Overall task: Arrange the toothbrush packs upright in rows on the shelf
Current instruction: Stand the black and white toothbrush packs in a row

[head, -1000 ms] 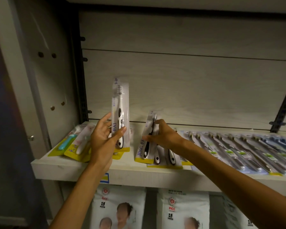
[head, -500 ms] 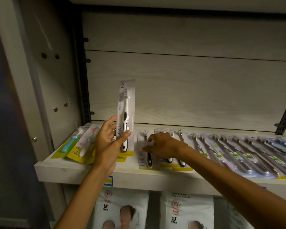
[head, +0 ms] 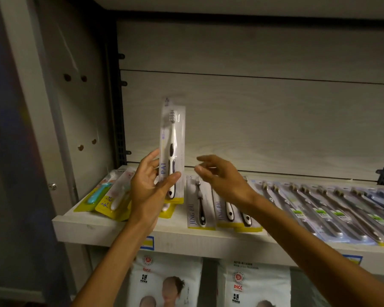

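Note:
My left hand (head: 150,187) grips a clear toothbrush pack (head: 173,138) with a white and black brush, holding it upright above the shelf (head: 111,229). Just to its right, my right hand (head: 222,176) hovers with fingers spread and nothing in it, a little above the shelf. Under it lie flat white packs marked JING PAI (head: 200,207), each with a black and white brush. Yellow-backed packs (head: 111,202) lie flat at the shelf's left end, partly hidden behind my left hand.
A long row of blue-backed toothbrush packs (head: 319,209) lies flat across the right of the shelf. The cabinet side wall (head: 75,107) closes the left. White bags (head: 164,282) hang below the shelf. The wood back panel (head: 264,120) stands behind.
My right hand laid its JING PAI pack flat on the shelf, let go and lifted, open, toward the upright pack. My left hand kept its pack upright.

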